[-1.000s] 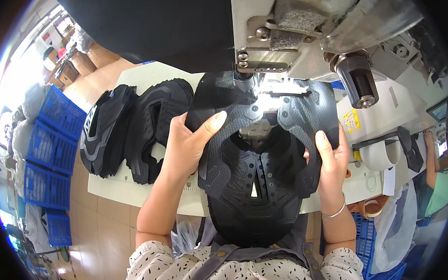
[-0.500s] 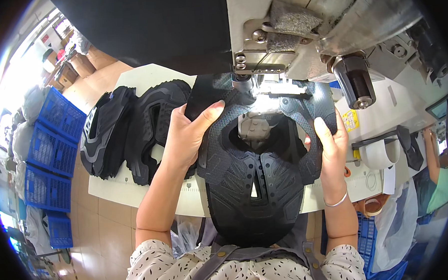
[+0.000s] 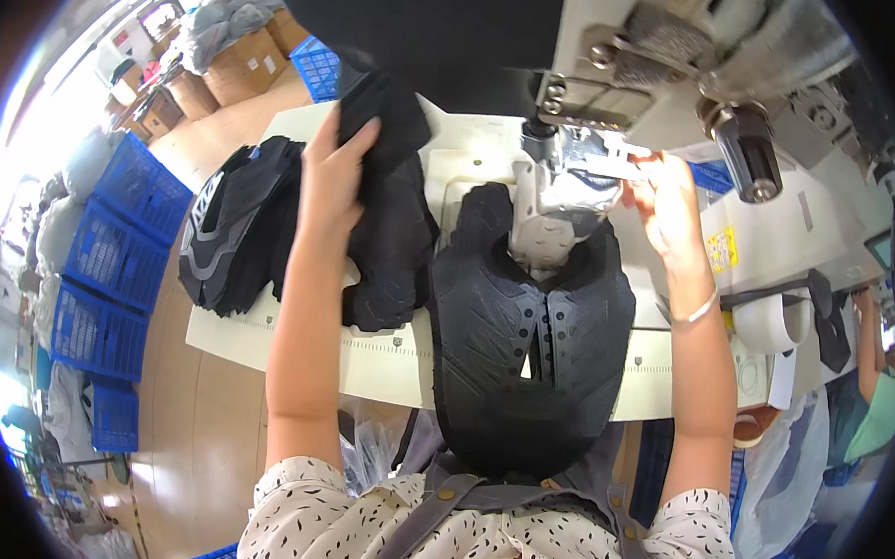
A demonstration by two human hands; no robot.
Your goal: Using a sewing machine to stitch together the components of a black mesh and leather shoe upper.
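Observation:
My left hand (image 3: 332, 185) is closed on a black shoe upper (image 3: 386, 122), held over a pile of black uppers left of the sewing machine. Part of that upper is blurred by motion. My right hand (image 3: 666, 205) is at the machine's needle area, fingertips pinched by a white metal bracket (image 3: 617, 159); what they hold, if anything, is too small to make out. Between my arms, black shoe uppers (image 3: 532, 376) with eyelet rows lie around the machine's metal post (image 3: 547, 220), hanging over the table's front edge.
A stack of black and grey uppers (image 3: 241, 234) lies at the table's left. The dark machine head (image 3: 437, 30) looms above. Blue crates (image 3: 100, 325) stand on the floor to the left. A white cylinder (image 3: 764, 328) is at right, and a co-worker's arm (image 3: 869, 336) shows beyond.
The shoe upper that both hands held under the machine head has come away to the left in my left hand. My right hand has let go of it and reached to the needle area.

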